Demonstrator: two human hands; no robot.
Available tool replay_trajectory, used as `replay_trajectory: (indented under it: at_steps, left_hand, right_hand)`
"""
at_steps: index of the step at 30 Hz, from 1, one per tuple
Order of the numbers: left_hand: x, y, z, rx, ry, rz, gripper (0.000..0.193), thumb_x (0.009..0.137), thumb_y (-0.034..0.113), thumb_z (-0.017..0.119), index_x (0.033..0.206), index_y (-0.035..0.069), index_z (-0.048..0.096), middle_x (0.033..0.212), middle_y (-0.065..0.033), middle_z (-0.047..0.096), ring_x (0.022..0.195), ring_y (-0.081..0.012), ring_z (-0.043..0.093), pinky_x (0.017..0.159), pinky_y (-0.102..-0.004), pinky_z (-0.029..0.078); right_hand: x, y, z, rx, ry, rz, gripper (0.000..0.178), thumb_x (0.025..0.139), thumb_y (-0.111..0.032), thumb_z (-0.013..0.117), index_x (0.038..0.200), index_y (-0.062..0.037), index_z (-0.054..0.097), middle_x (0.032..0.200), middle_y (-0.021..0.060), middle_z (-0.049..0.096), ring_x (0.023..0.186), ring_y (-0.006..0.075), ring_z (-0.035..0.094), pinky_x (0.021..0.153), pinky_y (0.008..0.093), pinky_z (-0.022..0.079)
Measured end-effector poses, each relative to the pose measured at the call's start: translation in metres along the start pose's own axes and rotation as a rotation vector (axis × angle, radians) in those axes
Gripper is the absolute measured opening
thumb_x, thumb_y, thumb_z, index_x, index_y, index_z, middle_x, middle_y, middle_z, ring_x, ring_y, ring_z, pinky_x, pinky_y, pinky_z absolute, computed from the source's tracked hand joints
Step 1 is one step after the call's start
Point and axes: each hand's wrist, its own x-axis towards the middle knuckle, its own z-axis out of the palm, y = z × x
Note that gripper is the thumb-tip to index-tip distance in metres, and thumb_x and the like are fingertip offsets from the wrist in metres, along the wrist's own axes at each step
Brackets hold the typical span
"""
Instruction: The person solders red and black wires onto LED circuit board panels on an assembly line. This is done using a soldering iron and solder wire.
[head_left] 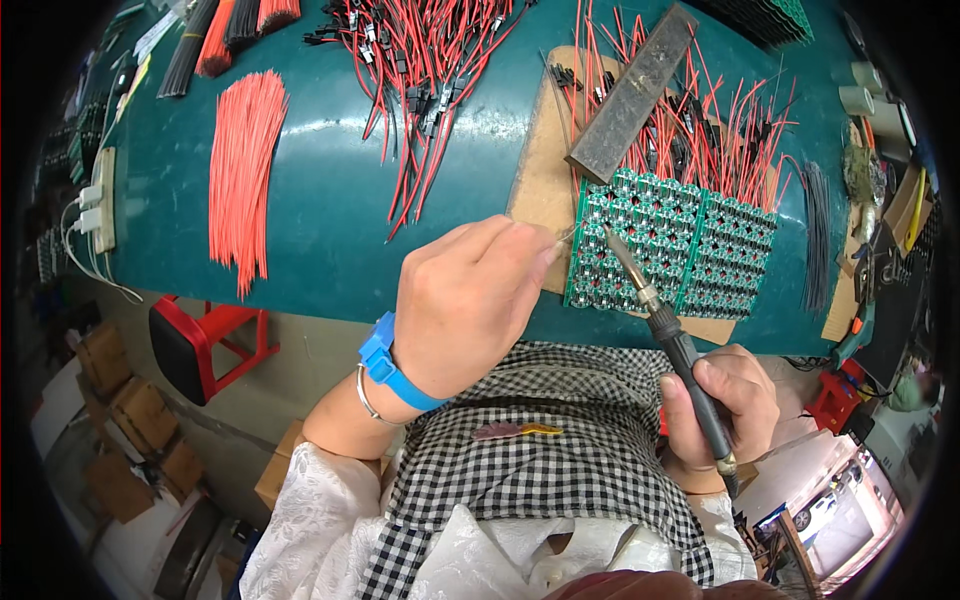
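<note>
Here — right hand (742, 405) holds soldering iron (684, 352); boards (690, 250) nearby

At right of centre, the slim black-handled soldering iron (677, 345) has a dull metal shaft and a matt, plastic-looking grip, and the rectangular green circuit boards (650, 245) look glossy with shiny metallic dots. The long dark bar (635, 95), upper right, looks like scuffed metal. The green tabletop (330, 180) is smooth and glossy; the black-and-white checked apron (545, 465), lower centre, is matt woven cloth.
</note>
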Motion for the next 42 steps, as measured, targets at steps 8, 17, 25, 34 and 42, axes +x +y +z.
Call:
replay_trajectory:
  at_steps: [8,17,25,34,42]
  left_hand:
    - [0.004,-0.002,0.004,0.020,-0.002,0.034,0.014,0.080,-0.005,0.073,0.090,0.002,0.066,0.067,-0.0081,0.056,0.055,-0.0232,0.054,0.051,-0.0337,0.043]
    - [0.005,-0.005,0.006,0.068,-0.075,0.036,0.013,0.082,0.000,0.071,0.091,0.002,0.061,0.077,-0.0129,0.060,0.067,-0.0325,0.062,0.059,-0.0418,0.050]
    - [0.009,-0.004,0.011,0.041,0.009,-0.005,0.012,0.080,-0.004,0.074,0.087,0.002,0.065,0.068,-0.0085,0.058,0.056,-0.0222,0.057,0.052,-0.0338,0.044]
    - [0.006,-0.008,0.001,0.028,0.032,0.016,0.012,0.080,-0.005,0.073,0.086,0.002,0.066,0.069,-0.0084,0.060,0.055,-0.0205,0.057,0.051,-0.0306,0.045]
    - [0.016,-0.005,0.005,0.029,0.026,0.016,0.010,0.082,-0.004,0.072,0.088,0.001,0.066,0.070,-0.0104,0.062,0.056,-0.0233,0.058,0.051,-0.0319,0.045]
  right_hand:
    - [-0.001,0.004,0.018,0.009,0.060,0.062,0.029,0.072,-0.002,0.084,0.091,0.0001,0.061,0.066,0.0114,0.063,0.053,0.0230,0.061,0.051,0.0336,0.047]
    - [0.006,-0.002,0.017,-0.102,-0.046,-0.006,0.038,0.069,-0.003,0.090,0.095,-0.0027,0.063,0.071,0.0093,0.067,0.057,0.0230,0.065,0.048,0.0305,0.049]
    - [0.012,-0.005,0.017,-0.125,-0.083,-0.053,0.038,0.069,-0.002,0.089,0.097,-0.0010,0.063,0.072,0.0097,0.067,0.056,0.0220,0.064,0.048,0.0301,0.050]
    - [0.001,0.008,-0.004,-0.015,0.085,0.022,0.039,0.071,-0.004,0.088,0.097,-0.0007,0.060,0.069,0.0109,0.065,0.054,0.0226,0.063,0.048,0.0316,0.048]
    - [0.017,0.008,0.012,-0.013,0.101,0.007,0.036,0.071,-0.002,0.087,0.096,-0.0004,0.062,0.064,0.0107,0.064,0.052,0.0214,0.063,0.046,0.0310,0.047]
